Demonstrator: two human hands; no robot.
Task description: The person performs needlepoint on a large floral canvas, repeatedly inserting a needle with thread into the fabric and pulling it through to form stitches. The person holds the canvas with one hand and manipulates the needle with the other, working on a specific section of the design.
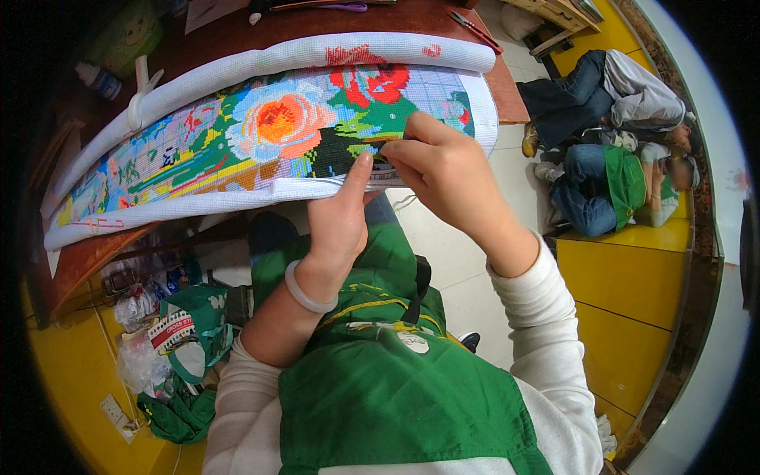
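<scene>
A large cross-stitch canvas point(285, 122), with flowers worked in orange, red and green thread, lies over the table edge and reaches towards me. Its far and near sides are rolled into white tubes. My left hand point(341, 217) grips the near roll, thumb on top and fingers hidden beneath. Bent over the dark green stitching, my right hand point(445, 163) has thumb and forefinger drawn together at the canvas, close to my left thumb. Any needle or thread between those fingertips is too small to make out. A white plastic clip point(141, 95) clasps the far roll at the left.
Red-handled scissors point(475, 31) lie on the brown wooden table point(409, 21) beyond the canvas. A white bottle point(98, 80) stands at far left. Bags point(199, 332) sit below the table at left. To the right, two people point(617, 178) sit by a yellow bench point(617, 279).
</scene>
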